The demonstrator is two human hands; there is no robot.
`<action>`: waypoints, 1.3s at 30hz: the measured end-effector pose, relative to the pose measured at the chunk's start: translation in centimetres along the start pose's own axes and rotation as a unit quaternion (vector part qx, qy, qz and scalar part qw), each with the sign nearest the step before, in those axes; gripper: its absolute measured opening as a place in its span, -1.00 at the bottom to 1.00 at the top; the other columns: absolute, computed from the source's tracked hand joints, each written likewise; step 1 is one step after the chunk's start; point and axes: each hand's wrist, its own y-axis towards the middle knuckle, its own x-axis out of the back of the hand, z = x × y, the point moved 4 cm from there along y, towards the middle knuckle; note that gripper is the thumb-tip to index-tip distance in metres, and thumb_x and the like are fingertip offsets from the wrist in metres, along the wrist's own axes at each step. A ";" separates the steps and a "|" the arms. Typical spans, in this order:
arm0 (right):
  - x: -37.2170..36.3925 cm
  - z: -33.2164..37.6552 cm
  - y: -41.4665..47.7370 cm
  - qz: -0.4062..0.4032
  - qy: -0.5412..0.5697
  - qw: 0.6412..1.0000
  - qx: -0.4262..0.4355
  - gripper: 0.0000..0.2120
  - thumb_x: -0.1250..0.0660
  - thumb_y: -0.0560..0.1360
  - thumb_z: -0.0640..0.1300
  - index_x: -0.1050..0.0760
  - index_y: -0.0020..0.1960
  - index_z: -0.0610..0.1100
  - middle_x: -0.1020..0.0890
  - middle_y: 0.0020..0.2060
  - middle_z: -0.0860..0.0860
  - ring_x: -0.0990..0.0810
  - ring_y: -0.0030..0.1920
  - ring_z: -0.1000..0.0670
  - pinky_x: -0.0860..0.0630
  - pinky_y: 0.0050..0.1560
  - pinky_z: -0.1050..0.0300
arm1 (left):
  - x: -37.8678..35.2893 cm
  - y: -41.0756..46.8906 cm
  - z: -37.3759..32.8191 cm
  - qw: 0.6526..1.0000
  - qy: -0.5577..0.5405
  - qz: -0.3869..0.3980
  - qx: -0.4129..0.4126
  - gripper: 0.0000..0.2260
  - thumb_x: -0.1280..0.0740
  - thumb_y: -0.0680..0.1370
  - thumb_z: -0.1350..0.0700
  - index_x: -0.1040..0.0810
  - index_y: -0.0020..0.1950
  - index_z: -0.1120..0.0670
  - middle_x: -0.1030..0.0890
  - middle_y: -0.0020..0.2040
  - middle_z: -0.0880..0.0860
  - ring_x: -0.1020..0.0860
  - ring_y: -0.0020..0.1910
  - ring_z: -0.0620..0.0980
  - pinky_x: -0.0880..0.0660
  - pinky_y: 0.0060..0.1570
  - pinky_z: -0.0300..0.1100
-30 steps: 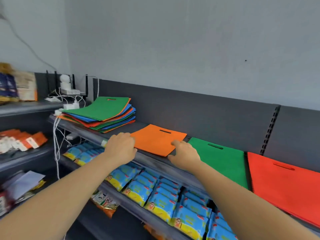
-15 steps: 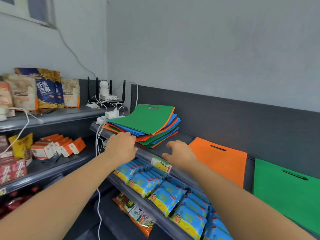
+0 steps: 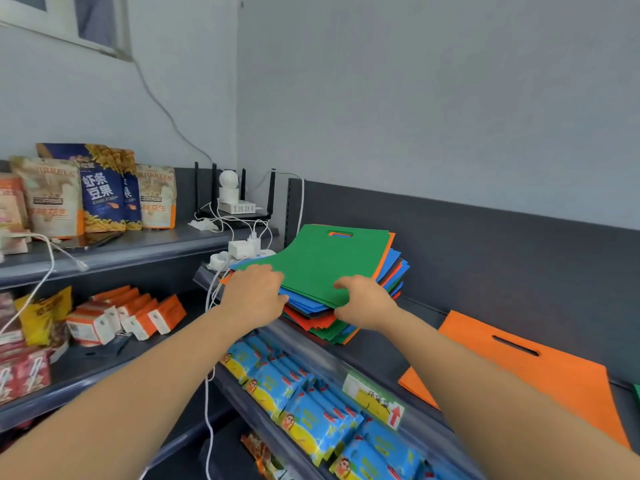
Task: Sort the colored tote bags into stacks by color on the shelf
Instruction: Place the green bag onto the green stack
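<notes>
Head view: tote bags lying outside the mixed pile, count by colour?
Orange bag: 1
Green bag: 1, only a sliver at the right edge
Total: 2
Pile: not counted, its layers are too tight to tell apart.

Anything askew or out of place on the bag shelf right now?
Yes: the mixed pile is fanned out, edges misaligned, its near corner reaching the shelf lip. The right hand pinches the top green bag; the left hand rests at the pile's near edge. The lone orange bag lies flat.
</notes>
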 end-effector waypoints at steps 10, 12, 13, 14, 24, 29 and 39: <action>1.5 -1.1 3.8 -0.014 0.097 0.995 -0.027 -0.69 -0.19 0.49 -0.19 -0.27 -0.43 -0.09 -0.34 -0.46 -0.02 -0.28 -0.41 -0.02 -0.26 -0.32 0.10 | -2.7 6.0 2.7 0.999 -0.047 -0.006 -0.021 -0.59 -0.12 0.61 -0.16 -0.46 0.34 0.03 -0.55 0.15 0.04 -0.48 0.19 0.06 -0.44 0.12 -0.02; 1.8 -1.7 3.9 -0.068 0.116 0.990 -0.052 -0.69 -0.15 0.51 -0.20 -0.18 -0.39 -0.11 -0.28 -0.47 0.00 -0.23 -0.42 0.00 -0.17 -0.36 0.11 | -2.8 6.8 3.3 0.998 -0.059 -0.017 -0.004 -0.53 -0.11 0.59 -0.22 -0.42 0.38 0.01 -0.54 0.19 0.05 -0.48 0.21 0.07 -0.42 0.14 -0.01; 1.8 -2.2 3.7 -0.095 0.135 0.984 -0.071 -0.70 -0.14 0.51 -0.20 -0.17 -0.38 -0.12 -0.29 -0.46 0.00 -0.23 -0.41 0.00 -0.16 -0.37 0.11 | -2.8 7.2 3.6 0.998 -0.062 -0.021 0.014 -0.52 -0.13 0.57 -0.24 -0.42 0.37 0.01 -0.55 0.19 0.05 -0.49 0.20 0.08 -0.43 0.13 -0.01; 1.8 -2.7 3.6 -0.124 0.160 0.975 -0.091 -0.70 -0.13 0.52 -0.19 -0.17 -0.37 -0.12 -0.29 -0.46 0.01 -0.24 -0.40 0.00 -0.16 -0.36 0.11 | -2.9 7.7 4.1 0.997 -0.061 -0.021 0.037 -0.51 -0.17 0.56 -0.25 -0.43 0.35 0.02 -0.55 0.19 0.06 -0.50 0.20 0.10 -0.44 0.10 -0.02; 0.6 -5.4 0.9 -0.131 0.638 0.687 -0.324 -0.57 -0.14 0.60 0.09 -0.39 0.29 -0.21 -0.42 0.17 -0.10 -0.49 0.24 -0.22 -0.55 -0.09 -0.12 | -3.4 9.4 4.8 0.913 -0.378 0.093 0.120 -0.50 -0.37 0.37 -0.35 -0.51 -0.11 0.09 -0.62 -0.16 0.12 -0.61 -0.08 0.14 -0.48 -0.09 -0.10; 0.0 -6.0 0.4 -0.175 0.566 0.712 -0.377 -0.90 -0.18 0.59 -0.30 -0.44 -0.08 -0.26 -0.56 -0.27 -0.15 -0.50 -0.50 0.03 -0.35 -0.61 0.32 | -4.3 9.3 4.8 0.828 -0.516 0.113 0.190 -0.51 -0.29 0.54 -0.19 -0.51 0.08 0.27 -0.65 -0.22 0.19 -0.53 -0.40 0.08 -0.48 -0.40 -0.17; 0.0 -4.5 -2.2 -0.172 0.393 0.827 -0.363 -0.70 0.03 0.54 -0.34 -0.36 0.19 -0.24 -0.57 0.00 -0.18 -0.49 -0.61 0.03 -0.15 -0.64 0.34 | -4.1 8.3 2.7 0.775 -0.579 0.161 0.192 -0.89 -0.07 0.63 0.32 -0.38 0.02 0.25 -0.49 -0.22 0.16 -0.44 -0.68 -0.07 -0.30 -0.66 -0.34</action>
